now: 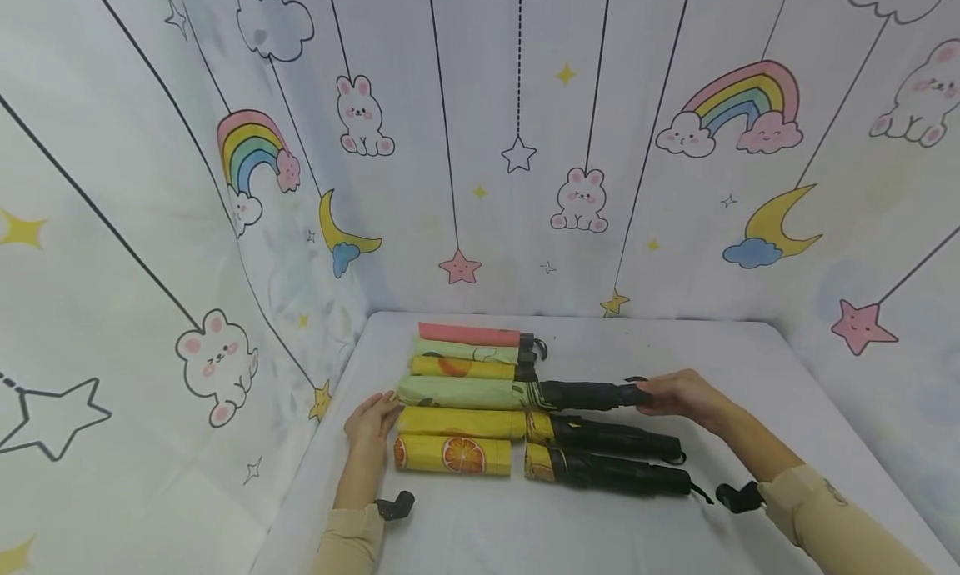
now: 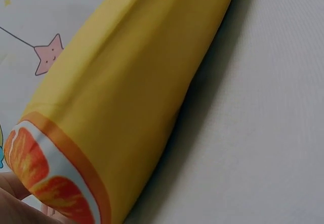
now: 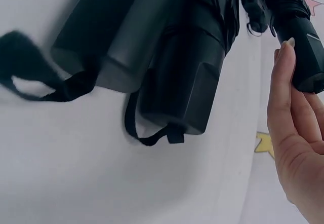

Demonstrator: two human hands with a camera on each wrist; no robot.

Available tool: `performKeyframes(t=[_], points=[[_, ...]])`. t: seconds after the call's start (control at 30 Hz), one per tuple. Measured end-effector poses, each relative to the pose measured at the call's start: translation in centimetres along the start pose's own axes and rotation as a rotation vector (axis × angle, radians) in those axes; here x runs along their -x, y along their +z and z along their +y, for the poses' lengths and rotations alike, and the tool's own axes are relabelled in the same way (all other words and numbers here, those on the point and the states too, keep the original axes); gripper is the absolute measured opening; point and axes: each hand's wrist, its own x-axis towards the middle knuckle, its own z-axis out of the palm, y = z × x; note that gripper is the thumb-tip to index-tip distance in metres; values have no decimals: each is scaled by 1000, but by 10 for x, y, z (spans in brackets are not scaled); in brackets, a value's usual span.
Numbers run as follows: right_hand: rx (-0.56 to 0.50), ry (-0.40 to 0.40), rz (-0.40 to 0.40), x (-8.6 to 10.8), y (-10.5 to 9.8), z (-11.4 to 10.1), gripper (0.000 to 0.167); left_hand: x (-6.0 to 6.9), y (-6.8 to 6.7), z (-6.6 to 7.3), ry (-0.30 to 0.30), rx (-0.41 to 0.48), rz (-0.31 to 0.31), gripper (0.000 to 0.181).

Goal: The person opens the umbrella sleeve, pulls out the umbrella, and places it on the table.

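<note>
A light green umbrella sleeve lies end to end with a folded black umbrella; whether they overlap I cannot tell. My left hand pinches the sleeve's left end. My right hand holds the umbrella's black handle between thumb and fingers. In front lie a plain yellow sleeve and an orange-print yellow sleeve, each with a folded black umbrella to its right. The orange-print sleeve fills much of the left wrist view, where most of my left hand is hidden.
Behind lie covered umbrellas: a red one, a pale green one and a yellow one, handles to the right. Black wrist straps hang from the nearer handles. A patterned curtain stands behind the white table.
</note>
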Motion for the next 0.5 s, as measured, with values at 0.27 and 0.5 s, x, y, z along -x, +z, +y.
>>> performKeyframes(t=[0.27, 0.5], points=[[-1, 4, -3, 1, -7, 7, 38, 1, 0, -1, 4, -23, -6, 66], [12, 8, -16, 6, -12, 13, 39, -3, -2, 0, 7, -12, -8, 67]])
